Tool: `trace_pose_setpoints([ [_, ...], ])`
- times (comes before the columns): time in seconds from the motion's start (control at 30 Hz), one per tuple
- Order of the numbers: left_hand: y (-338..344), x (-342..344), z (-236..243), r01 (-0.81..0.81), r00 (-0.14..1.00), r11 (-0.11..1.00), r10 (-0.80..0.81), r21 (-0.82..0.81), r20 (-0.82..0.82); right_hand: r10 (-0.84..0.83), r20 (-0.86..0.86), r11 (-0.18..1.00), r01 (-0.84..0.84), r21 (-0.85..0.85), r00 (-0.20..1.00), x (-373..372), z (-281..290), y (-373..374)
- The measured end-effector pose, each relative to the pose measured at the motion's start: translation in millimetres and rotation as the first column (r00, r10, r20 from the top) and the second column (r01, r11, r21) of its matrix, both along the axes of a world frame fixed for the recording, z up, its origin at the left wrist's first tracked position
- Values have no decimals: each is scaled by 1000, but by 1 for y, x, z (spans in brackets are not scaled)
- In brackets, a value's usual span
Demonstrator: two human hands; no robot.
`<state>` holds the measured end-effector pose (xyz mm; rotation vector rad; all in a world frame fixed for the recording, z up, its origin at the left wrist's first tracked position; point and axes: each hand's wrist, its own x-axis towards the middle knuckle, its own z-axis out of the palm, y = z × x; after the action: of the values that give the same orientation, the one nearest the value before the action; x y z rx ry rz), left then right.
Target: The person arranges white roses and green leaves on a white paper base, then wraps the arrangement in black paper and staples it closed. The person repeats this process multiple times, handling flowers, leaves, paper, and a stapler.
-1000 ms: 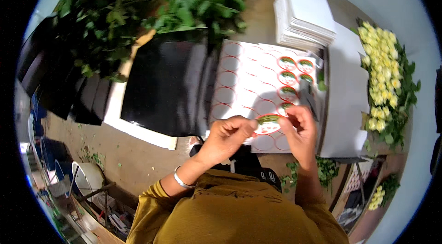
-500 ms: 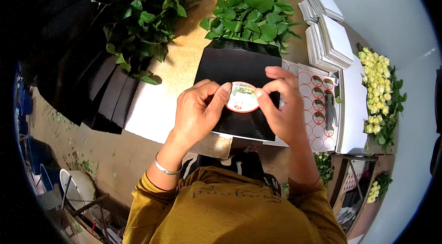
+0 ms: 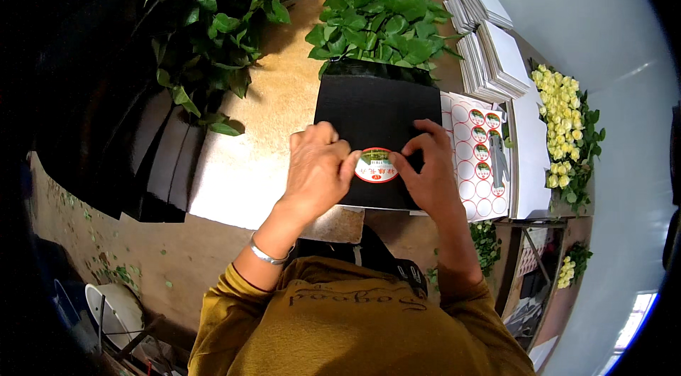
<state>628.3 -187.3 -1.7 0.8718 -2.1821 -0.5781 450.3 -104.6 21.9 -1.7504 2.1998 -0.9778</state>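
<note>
A round, red-rimmed sticker [image 3: 377, 165] with a green picture lies over the lower part of a black wrapper [image 3: 379, 103]. My left hand [image 3: 317, 170] is closed, its thumb at the sticker's left edge. From the other side my right hand [image 3: 430, 174] pinches the right edge between thumb and forefinger. Whether the sticker touches the wrapper all over, I cannot tell. Green leafy stems [image 3: 383, 14] stick out of the wrapper's far end. Right of it lies a sheet of round stickers [image 3: 464, 163], some spots on it bare, with grey scissors [image 3: 498, 159] on top.
Dark wrapped bunches [image 3: 142, 163] with leafy stems [image 3: 227, 21] fill the left. Stacks of white card [image 3: 489, 60] stand at the back right, beside pale yellow roses [image 3: 560, 120]. A white bucket [image 3: 113, 312] is on the floor at lower left.
The sticker has turned over end for end and moved slightly nearer me, with both hands still at its edges. The whole view has shifted a little.
</note>
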Motion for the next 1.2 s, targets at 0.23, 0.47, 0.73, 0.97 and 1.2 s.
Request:
trace_pose_setpoints([
  [0.23,-33,44,-132,-72,862,689,406,721,-302,-209,695,940,338,-52,688,-101,-63,-5],
  [0.47,-31,6,-164,255,897,356,260,899,-358,-99,667,981,-40,189,738,-125,-152,-40],
  [0.73,-19,-18,-68,200,947,256,199,946,-254,-128,956,979,-121,165,265,-154,-122,-51],
  [0.97,-1,-59,-22,362,886,459,100,811,-452,-218,921,974,131,185,322,-187,-88,14],
  [1.2,-59,-99,74,575,675,548,103,608,-731,-276,885,931,334,149,374,-225,-83,-20],
])
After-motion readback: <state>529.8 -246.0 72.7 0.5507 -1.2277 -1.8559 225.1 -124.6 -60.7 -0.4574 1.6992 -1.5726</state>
